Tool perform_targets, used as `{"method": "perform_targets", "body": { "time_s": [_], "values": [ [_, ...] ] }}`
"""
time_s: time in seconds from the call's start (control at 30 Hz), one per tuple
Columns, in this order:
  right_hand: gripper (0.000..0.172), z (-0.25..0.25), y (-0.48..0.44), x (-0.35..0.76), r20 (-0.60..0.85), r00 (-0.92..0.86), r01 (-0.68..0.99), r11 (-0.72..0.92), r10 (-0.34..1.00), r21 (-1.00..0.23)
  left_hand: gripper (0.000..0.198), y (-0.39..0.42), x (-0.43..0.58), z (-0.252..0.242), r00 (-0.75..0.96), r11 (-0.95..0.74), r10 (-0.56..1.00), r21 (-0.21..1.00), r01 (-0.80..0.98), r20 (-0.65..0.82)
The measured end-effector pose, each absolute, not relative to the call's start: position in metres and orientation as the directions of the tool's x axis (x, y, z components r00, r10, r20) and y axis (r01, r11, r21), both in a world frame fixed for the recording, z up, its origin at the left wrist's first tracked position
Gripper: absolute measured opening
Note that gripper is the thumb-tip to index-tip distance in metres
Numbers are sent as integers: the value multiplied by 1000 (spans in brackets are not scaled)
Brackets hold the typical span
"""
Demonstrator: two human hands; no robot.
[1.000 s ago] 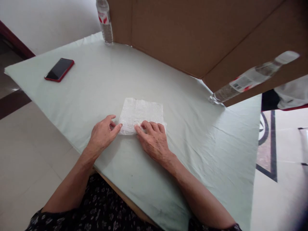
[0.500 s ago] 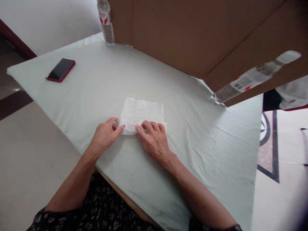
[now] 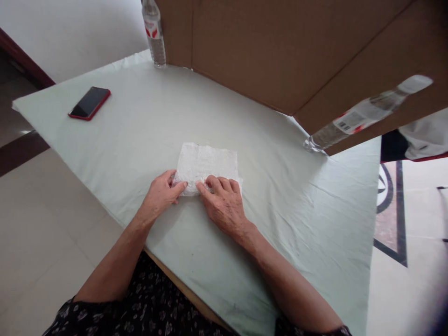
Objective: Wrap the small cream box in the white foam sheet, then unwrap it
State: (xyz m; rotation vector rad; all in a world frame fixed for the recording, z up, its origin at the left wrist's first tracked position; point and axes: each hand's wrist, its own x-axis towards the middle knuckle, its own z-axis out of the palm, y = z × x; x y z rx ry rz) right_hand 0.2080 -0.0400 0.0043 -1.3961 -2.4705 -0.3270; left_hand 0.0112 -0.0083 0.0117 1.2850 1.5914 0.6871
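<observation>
A white crinkled sheet (image 3: pixel 208 159), roughly rectangular, lies on the pale green tablecloth close to the table's near edge. Its near border looks shiny and partly see-through; I cannot tell its material for sure. My left hand (image 3: pixel 161 192) grips the near left corner, thumb on top and fingers at the side and below. At the near border, right of the middle, my right hand (image 3: pixel 224 200) pinches the sheet between thumb and forefinger, its other fingers curled over the right part. The right hand hides the near right corner in part.
A dark phone in a red case (image 3: pixel 90 103) lies at the far left. Brown cardboard (image 3: pixel 245 51) stands across the back, with a clear bottle (image 3: pixel 154 35) at its left end and another clear bottle (image 3: pixel 364 116) at the right. The tablecloth (image 3: pixel 297 224) has wrinkles on the right.
My left hand has moved slightly right, its thumb further onto the sheet and its fingers closed at the corner. My right hand has stayed nearly in place.
</observation>
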Motion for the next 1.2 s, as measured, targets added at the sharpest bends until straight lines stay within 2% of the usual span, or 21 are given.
{"method": "perform_targets", "body": {
  "time_s": [0.1,0.43,0.63,0.73,0.93,1.2],
  "values": [
    [26,4,-40,208,367,-492,858,510,789,53,29,-3,11,11,38,276,947,869,409,-319],
    [26,2,-39,207,388,-495,856,514,777,63,15,19,15,32,105,351,872,760,548,-478],
    [23,4,-38,205,370,-491,861,504,789,68,11,23,21,33,102,326,889,774,542,-446],
    [22,4,-37,204,372,-490,862,503,789,68,8,23,26,30,85,365,888,806,466,-451],
    [23,3,-36,204,384,-496,856,512,779,68,15,18,38,29,93,567,809,812,135,-580],
    [28,11,-40,206,336,-509,843,538,792,10,15,17,44,26,101,558,825,830,14,-556]
  ]
}}
